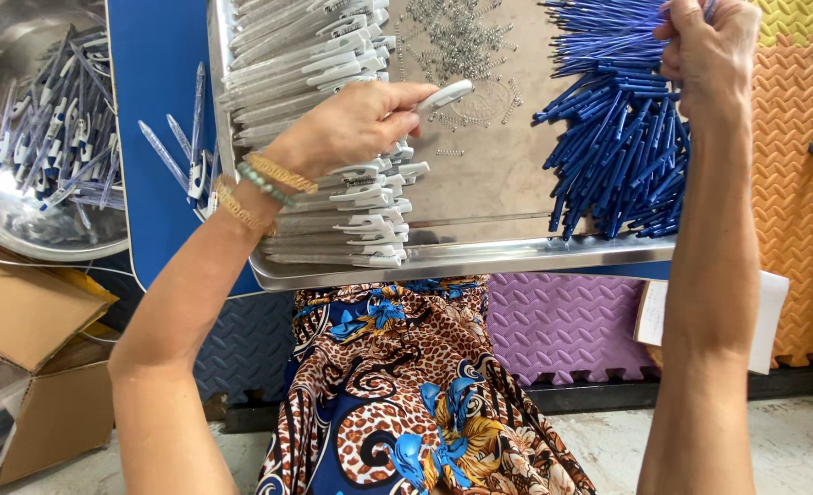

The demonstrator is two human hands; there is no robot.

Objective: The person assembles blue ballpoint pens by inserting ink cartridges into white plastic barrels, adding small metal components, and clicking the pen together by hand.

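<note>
A metal tray (480, 257) lies before me. On its left side sits a stack of clear pen barrels with white clips (333, 211). My left hand (356, 124) rests over that stack and pinches one white-clipped barrel (443, 96). A pile of blue pen parts (617, 156) fills the tray's right side. My right hand (709, 46) is closed on the top of that blue pile, holding some of the blue parts. Small metal springs (457, 41) lie scattered in the tray's middle back.
A round metal bowl (21, 229) at far left holds several assembled pens (53, 128). A few loose pens (191, 151) lie on the blue surface (154, 55) beside the tray. Cardboard boxes (30, 321) sit lower left. Foam floor mats (801, 192) lie on the right.
</note>
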